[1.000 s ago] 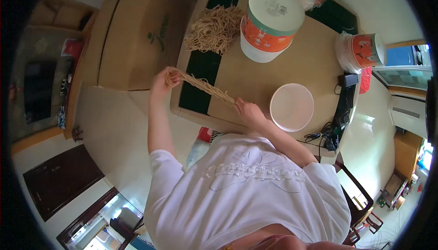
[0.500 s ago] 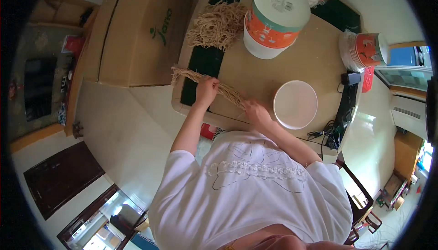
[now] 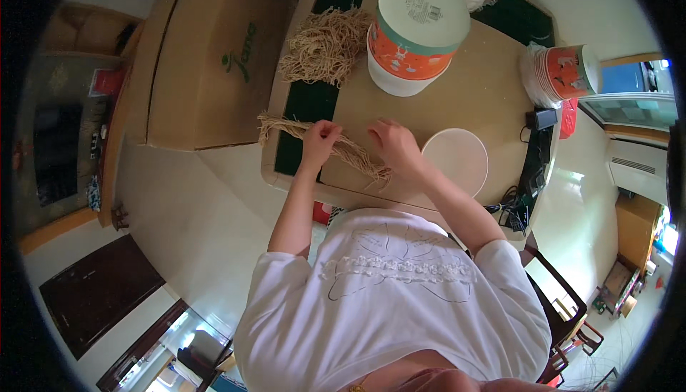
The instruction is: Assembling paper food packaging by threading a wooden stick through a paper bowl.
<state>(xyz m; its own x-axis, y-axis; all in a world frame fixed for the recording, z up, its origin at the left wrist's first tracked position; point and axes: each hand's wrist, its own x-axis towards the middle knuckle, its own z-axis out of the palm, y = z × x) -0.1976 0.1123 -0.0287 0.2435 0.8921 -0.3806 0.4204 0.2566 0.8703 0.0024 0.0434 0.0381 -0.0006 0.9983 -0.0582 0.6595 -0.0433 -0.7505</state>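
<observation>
White short-sleeved shirt — lace-trimmed chest

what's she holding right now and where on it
The left hand pinches a long bundle of tan straw-like strands near its middle, lying on the table. The right hand rests just beside it; whether it grips is unclear.

1. A large orange-and-white tub (image 3: 414, 35) is standing upside down on the table (image 3: 471, 106).
2. A round white lid (image 3: 456, 161) is lying near the table's front edge.
3. A stack of orange cups (image 3: 561, 74) is resting on its side.
4. A big cardboard box (image 3: 207, 56) is sitting left of the table.
</observation>
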